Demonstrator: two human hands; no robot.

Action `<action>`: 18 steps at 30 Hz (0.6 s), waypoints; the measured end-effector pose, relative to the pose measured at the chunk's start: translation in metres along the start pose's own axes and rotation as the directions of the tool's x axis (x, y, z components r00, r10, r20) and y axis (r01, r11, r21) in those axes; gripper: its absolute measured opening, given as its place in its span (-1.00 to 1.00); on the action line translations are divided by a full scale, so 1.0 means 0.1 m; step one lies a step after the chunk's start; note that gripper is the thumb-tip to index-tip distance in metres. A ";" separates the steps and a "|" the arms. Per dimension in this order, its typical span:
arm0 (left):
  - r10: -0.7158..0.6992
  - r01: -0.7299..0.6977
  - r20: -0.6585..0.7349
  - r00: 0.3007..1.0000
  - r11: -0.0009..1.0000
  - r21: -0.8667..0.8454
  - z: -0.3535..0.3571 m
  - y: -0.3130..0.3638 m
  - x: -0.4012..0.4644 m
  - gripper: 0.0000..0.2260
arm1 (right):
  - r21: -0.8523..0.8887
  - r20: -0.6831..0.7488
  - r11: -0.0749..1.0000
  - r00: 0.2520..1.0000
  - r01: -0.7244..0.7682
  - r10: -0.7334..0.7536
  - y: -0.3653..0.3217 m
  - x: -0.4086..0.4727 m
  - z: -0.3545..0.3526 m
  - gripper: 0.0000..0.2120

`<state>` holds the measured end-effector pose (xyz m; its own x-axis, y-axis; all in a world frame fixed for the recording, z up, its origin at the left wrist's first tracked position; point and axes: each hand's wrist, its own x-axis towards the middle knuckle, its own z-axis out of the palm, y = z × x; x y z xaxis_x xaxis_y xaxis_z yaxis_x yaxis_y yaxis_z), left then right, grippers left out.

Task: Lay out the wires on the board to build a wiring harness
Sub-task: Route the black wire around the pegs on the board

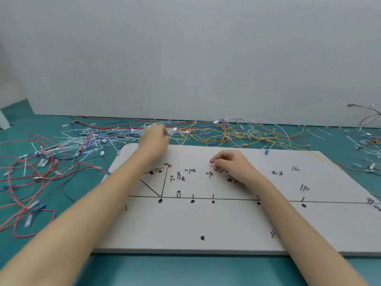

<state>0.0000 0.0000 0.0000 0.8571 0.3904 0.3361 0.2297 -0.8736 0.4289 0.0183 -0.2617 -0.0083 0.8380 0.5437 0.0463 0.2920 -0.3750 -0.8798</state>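
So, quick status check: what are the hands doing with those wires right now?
Left hand blurred, reaching into the tangled coloured wires beyond the board; grip unclear. Right hand loosely curled on the white marked board, holding nothing visible. No wire laid on the pegs yet.

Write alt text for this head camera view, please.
Left hand reaches past a grey board into tangled wires on a green table. Right hand rests curled on the board, which bears drawn lines and pins.
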 end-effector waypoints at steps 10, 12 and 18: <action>-0.235 0.244 -0.083 0.968 0.962 0.124 -0.23 -0.83 0.09 -0.85 | -0.050 -0.064 0.999 0.998 0.006 -0.009 -0.01 -0.04 0.05 -0.78; -0.252 0.258 -0.088 0.964 0.964 0.069 -0.21 -0.86 0.07 -0.84 | -0.066 -0.071 0.998 0.997 0.007 -0.012 -0.01 -0.05 0.06 -0.77; -0.217 0.215 -0.107 0.970 0.976 -0.029 -0.22 -0.88 0.13 -0.87 | -0.071 -0.076 0.997 0.997 -0.001 -0.004 -0.01 -0.05 0.06 -0.77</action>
<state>-0.0188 0.0883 -0.0145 0.7322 0.5998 0.3227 0.3953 -0.7600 0.5158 0.0109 -0.2589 -0.0103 0.8694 0.4865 0.0861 0.3229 -0.4277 -0.8442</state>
